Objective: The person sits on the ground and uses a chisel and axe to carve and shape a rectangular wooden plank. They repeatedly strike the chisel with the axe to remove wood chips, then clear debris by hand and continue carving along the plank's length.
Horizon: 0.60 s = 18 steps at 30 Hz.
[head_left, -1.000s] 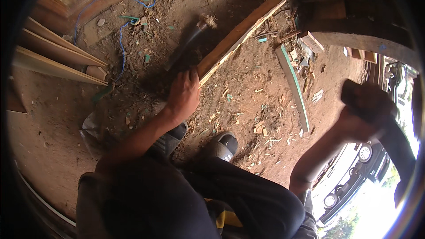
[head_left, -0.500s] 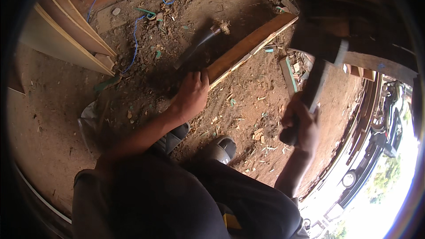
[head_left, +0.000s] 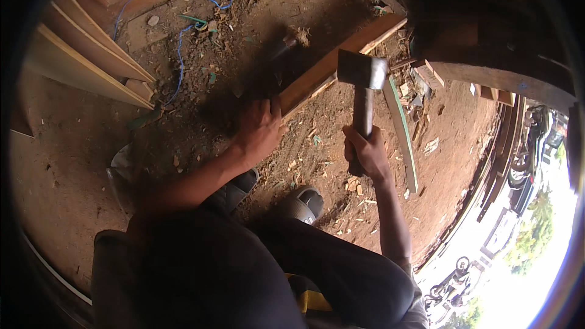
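My right hand (head_left: 369,153) is wrapped round the handle of a hatchet (head_left: 364,109), with the dark blade pointing left and the shiny poll to the right. In this view the blade overlaps the edge of a long brown wooden board (head_left: 314,82); whether they touch I cannot tell. My left hand (head_left: 259,131) grips the board's near end, fingers over its upper edge. The board slants away to the upper right, and its right edge shows pale, rough, freshly cut wood. The near end is partly hidden by my left hand.
Wood chips litter the dirt floor (head_left: 304,189). A green-edged wooden strip (head_left: 400,137) lies right of the hatchet. Panels (head_left: 91,61) lean at left beside a blue cord (head_left: 181,64). A dark beam (head_left: 499,79) spans the right. My shoe (head_left: 304,204) stands below the board.
The hatchet has swung left with my right hand, from beyond the board to over its cut edge. My left hand keeps its hold on the board with little movement.
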Each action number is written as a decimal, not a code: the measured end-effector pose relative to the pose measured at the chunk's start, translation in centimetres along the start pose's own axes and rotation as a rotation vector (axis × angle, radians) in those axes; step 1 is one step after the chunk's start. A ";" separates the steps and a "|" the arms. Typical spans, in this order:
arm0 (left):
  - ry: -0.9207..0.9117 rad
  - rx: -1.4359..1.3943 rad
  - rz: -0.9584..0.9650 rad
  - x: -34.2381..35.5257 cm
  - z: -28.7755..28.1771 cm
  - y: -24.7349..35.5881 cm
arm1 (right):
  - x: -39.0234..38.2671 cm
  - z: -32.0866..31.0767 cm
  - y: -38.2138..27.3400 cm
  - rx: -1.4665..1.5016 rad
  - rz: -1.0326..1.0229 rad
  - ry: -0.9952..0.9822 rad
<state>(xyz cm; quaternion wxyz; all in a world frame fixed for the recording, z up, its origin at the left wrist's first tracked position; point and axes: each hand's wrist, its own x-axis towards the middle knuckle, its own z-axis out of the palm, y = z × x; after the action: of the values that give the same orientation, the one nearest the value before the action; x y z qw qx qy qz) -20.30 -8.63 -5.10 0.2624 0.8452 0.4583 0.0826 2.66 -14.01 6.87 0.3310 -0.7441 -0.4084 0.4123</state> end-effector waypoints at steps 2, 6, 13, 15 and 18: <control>0.019 -0.055 -0.003 -0.2 0.0 0.1 | -0.7 -0.2 1.2 0.021 0.298 -0.149; 0.086 0.015 0.071 -0.2 0.9 -0.4 | -2.9 -1.6 -2.0 0.204 0.279 -0.022; 0.111 0.030 0.093 -0.4 1.7 -0.7 | -9.3 -10.8 -12.9 0.282 -0.264 0.493; 0.101 0.031 0.087 -0.3 1.7 -0.6 | -9.7 -14.5 -14.1 0.308 -0.530 0.614; 0.055 0.022 0.058 -0.1 1.4 -0.5 | -7.7 -14.2 -12.3 0.316 -0.745 0.660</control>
<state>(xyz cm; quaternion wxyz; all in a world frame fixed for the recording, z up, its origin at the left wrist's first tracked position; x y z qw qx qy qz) -20.15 -9.04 -6.57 0.2379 0.8584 0.4414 0.1085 8.59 -17.45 25.95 0.6746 -0.5796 -0.4522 0.0666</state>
